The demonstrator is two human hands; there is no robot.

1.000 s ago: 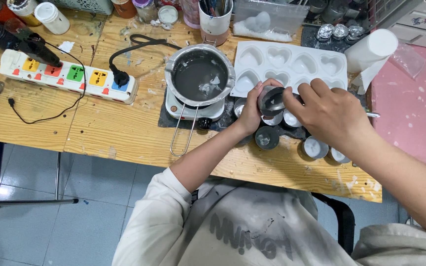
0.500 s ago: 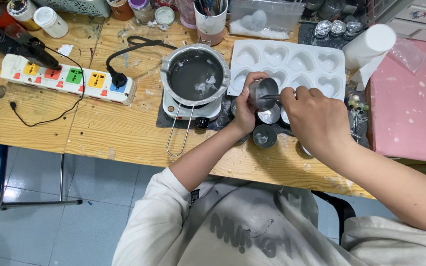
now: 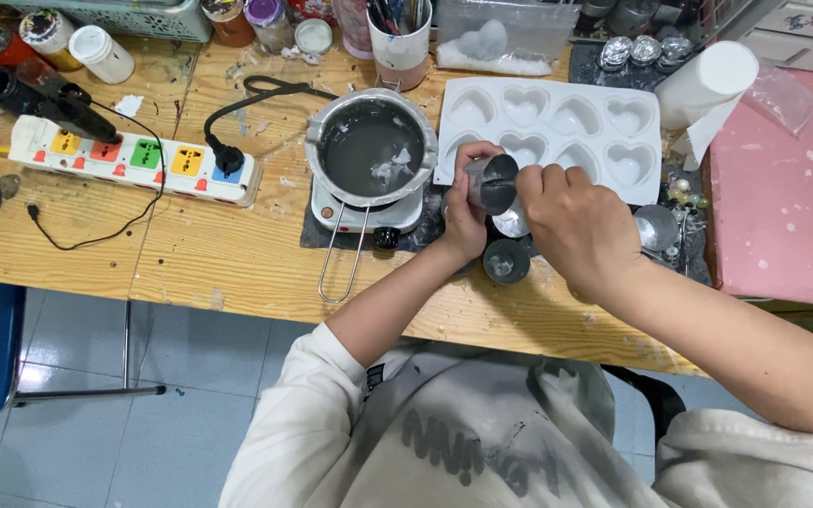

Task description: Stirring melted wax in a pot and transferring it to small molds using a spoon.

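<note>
My left hand (image 3: 464, 218) grips a small silver metal cup (image 3: 491, 182), tilted on its side just above the table. My right hand (image 3: 581, 229) is over the cup's right side, its fingers at or inside the cup's mouth. Below them on a dark mat sit more small metal cups (image 3: 506, 261), one further right (image 3: 656, 227). A white tray with heart-shaped hollows (image 3: 557, 120) lies just behind the hands. Left of the hands, a metal pot of clear liquid with white lumps (image 3: 370, 149) stands on a small white hot plate (image 3: 364, 216).
A white power strip with coloured switches (image 3: 134, 160) lies at the left with a black plug in it. Jars, a cup of tools (image 3: 400, 34) and a clear box stand along the back. A white roll (image 3: 705, 83) and a pink board (image 3: 788, 188) are at the right.
Both hands have lifted the silver cup off the mat and moved it slightly back toward the heart tray. The cup has tipped further onto its side.
</note>
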